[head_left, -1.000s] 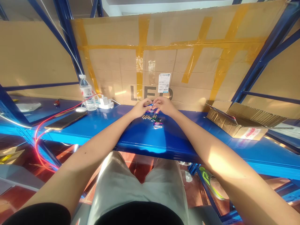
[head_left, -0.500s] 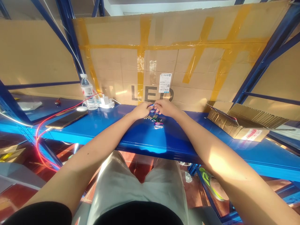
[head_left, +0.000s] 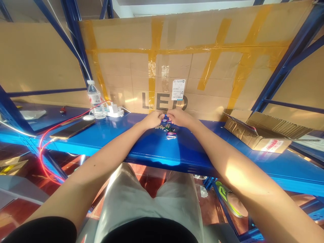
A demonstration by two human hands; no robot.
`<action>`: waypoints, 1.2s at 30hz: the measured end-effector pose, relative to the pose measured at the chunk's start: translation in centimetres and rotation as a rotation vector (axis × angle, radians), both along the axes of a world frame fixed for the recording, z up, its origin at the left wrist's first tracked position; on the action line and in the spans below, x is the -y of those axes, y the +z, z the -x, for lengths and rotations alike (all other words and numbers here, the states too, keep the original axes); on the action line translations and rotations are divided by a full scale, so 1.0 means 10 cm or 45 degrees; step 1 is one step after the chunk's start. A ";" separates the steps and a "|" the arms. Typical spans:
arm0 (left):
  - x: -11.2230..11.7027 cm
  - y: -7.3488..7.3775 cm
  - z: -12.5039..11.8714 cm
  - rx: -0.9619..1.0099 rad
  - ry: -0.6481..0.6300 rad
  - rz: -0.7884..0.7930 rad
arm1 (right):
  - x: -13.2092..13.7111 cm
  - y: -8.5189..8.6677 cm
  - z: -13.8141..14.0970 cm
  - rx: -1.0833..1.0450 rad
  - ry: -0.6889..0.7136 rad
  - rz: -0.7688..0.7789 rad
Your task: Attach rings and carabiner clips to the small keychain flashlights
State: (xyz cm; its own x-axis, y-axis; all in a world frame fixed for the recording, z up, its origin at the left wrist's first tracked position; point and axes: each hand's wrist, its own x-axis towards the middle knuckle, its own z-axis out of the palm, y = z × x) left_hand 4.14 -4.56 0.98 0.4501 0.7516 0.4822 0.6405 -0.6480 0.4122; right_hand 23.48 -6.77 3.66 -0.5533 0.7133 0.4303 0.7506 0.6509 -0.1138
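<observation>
Over the back of the blue shelf, my left hand is closed in a pinch, thumb against the curled fingers. My right hand faces it, also pinched, with a narrow gap between the two. Whatever the fingertips hold is too small and too covered to make out. Just beneath them lie shiny blue and purple metal pieces, partly hidden by the hands. Nearer to me are a cluster of small gold-coloured pieces, a dark green piece and a pink and silver loop like a carabiner.
A water bottle, a white charger with a red cable, and a phone are on the left. At right sits an open cardboard box. A large taped cardboard sheet stands behind the blue shelf.
The hands have drawn slightly apart. A small blue piece that showed between the fingertips is no longer clearly visible there. The pieces on the shelf look unmoved.
</observation>
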 end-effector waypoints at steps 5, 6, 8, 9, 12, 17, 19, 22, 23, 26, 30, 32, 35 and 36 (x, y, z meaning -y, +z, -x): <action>-0.03 -0.05 0.01 0.022 -0.071 -0.118 | -0.05 -0.03 0.01 -0.113 0.053 0.041; -0.04 -0.06 0.01 0.029 -0.078 -0.152 | -0.05 -0.04 0.01 -0.144 0.057 0.071; -0.06 -0.07 0.01 0.029 -0.090 -0.229 | -0.04 -0.04 0.00 -0.230 0.052 0.184; -0.06 -0.08 0.02 0.018 -0.097 -0.270 | -0.04 -0.04 0.00 -0.292 0.051 0.264; -0.05 -0.07 0.01 -0.042 -0.094 -0.355 | -0.02 -0.05 0.00 -0.512 0.078 0.527; -0.02 -0.05 -0.03 -0.155 -0.063 -0.361 | -0.01 -0.08 -0.01 -0.631 0.080 0.647; -0.03 -0.04 -0.03 -0.187 -0.063 -0.358 | -0.02 -0.09 -0.01 -0.626 0.078 0.636; -0.04 -0.04 -0.02 -0.196 -0.090 -0.347 | -0.04 -0.10 -0.01 -0.637 0.078 0.654; -0.04 -0.03 -0.02 -0.186 -0.102 -0.349 | -0.04 -0.10 -0.01 -0.649 0.082 0.666; -0.03 -0.02 -0.02 -0.148 -0.127 -0.366 | -0.04 -0.09 -0.02 -0.705 0.108 0.716; -0.01 -0.01 -0.03 -0.125 -0.150 -0.389 | -0.08 -0.11 -0.05 -0.805 0.164 0.816; -0.01 -0.01 -0.03 -0.121 -0.144 -0.389 | -0.10 -0.13 -0.07 -0.863 0.207 0.876; -0.02 -0.03 -0.03 -0.114 -0.115 -0.357 | -0.13 -0.15 -0.08 -0.937 0.281 0.928; -0.02 -0.03 -0.03 -0.114 -0.106 -0.347 | -0.13 -0.15 -0.08 -0.947 0.296 0.928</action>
